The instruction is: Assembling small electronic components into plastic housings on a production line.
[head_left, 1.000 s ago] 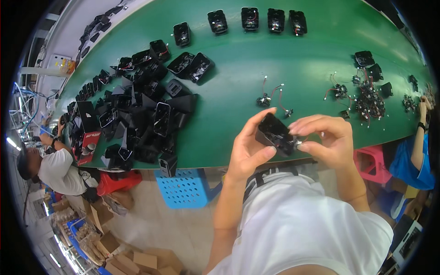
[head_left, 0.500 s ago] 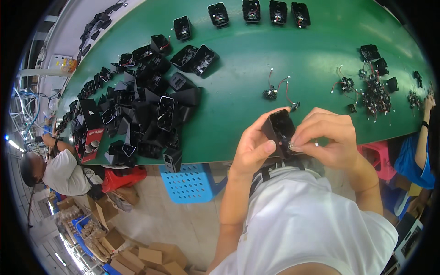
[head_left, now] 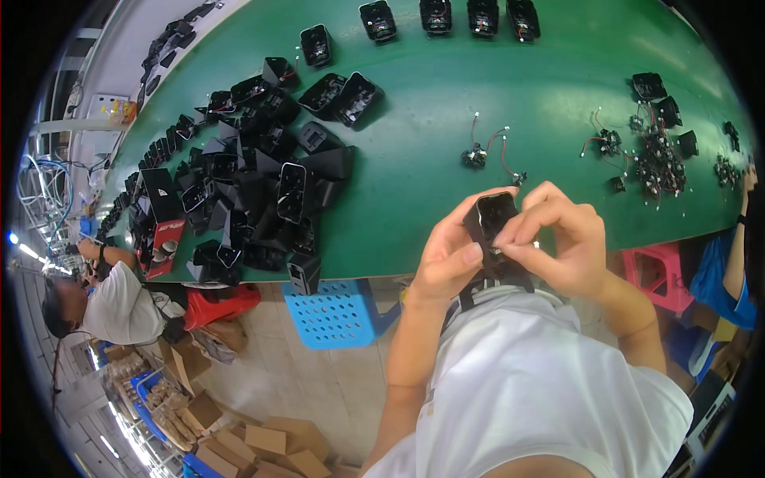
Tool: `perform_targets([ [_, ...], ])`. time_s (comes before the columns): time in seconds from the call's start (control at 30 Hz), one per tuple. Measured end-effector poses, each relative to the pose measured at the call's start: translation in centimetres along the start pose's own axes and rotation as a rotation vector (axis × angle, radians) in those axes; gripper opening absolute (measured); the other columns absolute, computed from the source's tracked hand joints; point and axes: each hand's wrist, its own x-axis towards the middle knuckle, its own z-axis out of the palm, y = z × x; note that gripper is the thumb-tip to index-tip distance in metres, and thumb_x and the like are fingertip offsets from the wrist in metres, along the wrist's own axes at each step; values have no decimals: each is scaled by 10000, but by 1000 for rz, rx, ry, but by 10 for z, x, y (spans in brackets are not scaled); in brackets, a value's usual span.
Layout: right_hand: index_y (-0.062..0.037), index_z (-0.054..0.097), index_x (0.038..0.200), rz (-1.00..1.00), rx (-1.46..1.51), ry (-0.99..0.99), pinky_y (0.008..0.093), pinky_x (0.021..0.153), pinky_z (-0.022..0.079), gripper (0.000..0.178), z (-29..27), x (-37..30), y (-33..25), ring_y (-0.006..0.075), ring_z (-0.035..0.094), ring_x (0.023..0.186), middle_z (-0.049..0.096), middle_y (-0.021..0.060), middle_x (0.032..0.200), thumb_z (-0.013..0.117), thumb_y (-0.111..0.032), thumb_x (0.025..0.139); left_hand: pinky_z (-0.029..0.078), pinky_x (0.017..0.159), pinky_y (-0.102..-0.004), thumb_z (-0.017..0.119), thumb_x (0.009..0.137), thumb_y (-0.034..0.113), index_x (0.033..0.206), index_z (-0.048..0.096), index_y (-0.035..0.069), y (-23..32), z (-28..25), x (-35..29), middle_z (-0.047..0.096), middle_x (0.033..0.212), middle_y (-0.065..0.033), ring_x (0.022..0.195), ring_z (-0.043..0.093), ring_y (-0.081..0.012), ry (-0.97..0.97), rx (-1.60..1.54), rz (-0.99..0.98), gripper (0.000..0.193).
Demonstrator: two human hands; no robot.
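Note:
My left hand (head_left: 446, 259) is wrapped round a black plastic housing (head_left: 494, 209) close to my body, its open side tilted up. At the lower part of that opening, the thumb and forefinger of my right hand (head_left: 564, 239) are pinched together. What they grip is too small to make out; a tiny white piece (head_left: 536, 245) shows beside these fingers. Just beyond my hands, a small wired assembly (head_left: 475, 157) with red and black leads and white plugs lies on the green table (head_left: 430, 103). A smaller wired part (head_left: 519, 178) lies nearer the housing.
A large heap of black housings (head_left: 239, 175) covers the table's left part. Several housings with wires (head_left: 436, 17) stand in a row along the far side. More wired assemblies (head_left: 660, 163) are piled at right. A blue plastic stool (head_left: 331, 319) and a co-worker (head_left: 119, 299) are at left.
My right hand has shifted slightly left, its fingers deeper at the housing's opening. The left hand still holds the housing. The whole view has shifted a little.

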Motion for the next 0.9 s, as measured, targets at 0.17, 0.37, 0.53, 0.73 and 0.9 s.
perform_targets([
  [0.17, -32, 694, 987, -63, -104, 73, 357, 879, 500, 312, 0, 5, -14, 269, 579, 1093, 600, 167, 1234, 825, -108, 715, 455, 1002, -331, 722, 857, 323, 1479, 335, -60, 1, -3, -2, 532, 1335, -144, 1193, 558, -209, 31, -72, 23, 827],
  [0.37, -28, 693, 930, -20, -176, -148, 405, 921, 507, 354, -16, 16, -13, 314, 566, 1118, 521, 156, 1312, 879, -126, 646, 427, 1043, -367, 729, 874, 209, 1487, 297, -22, 7, 7, 9, 536, 1347, -176, 1221, 543, -223, 46, 79, 90, 785],
  [0.53, -30, 688, 912, 58, -105, -67, 427, 955, 493, 361, -19, 6, -15, 318, 574, 1137, 519, 156, 1320, 890, -120, 626, 452, 998, -359, 776, 849, 136, 1491, 255, 47, 17, 13, 15, 582, 1265, -172, 1139, 574, -209, 16, 145, 6, 831],
  [0.73, -34, 680, 935, -14, -102, -95, 424, 1000, 469, 388, -35, 11, -11, 334, 600, 1174, 554, 197, 1344, 895, -178, 645, 462, 969, -333, 773, 855, 148, 1546, 159, 80, 24, 22, 36, 588, 1238, -165, 1119, 576, -193, -74, 200, 3, 928],
  [0.9, -12, 652, 936, -164, -578, -2, 407, 992, 471, 359, -60, 48, 12, 352, 615, 1175, 592, 202, 1333, 842, -187, 687, 519, 784, -369, 737, 890, 238, 1425, 391, -20, 65, -4, 57, 693, 917, -126, 827, 649, -293, 382, 1446, 443, 688],
])
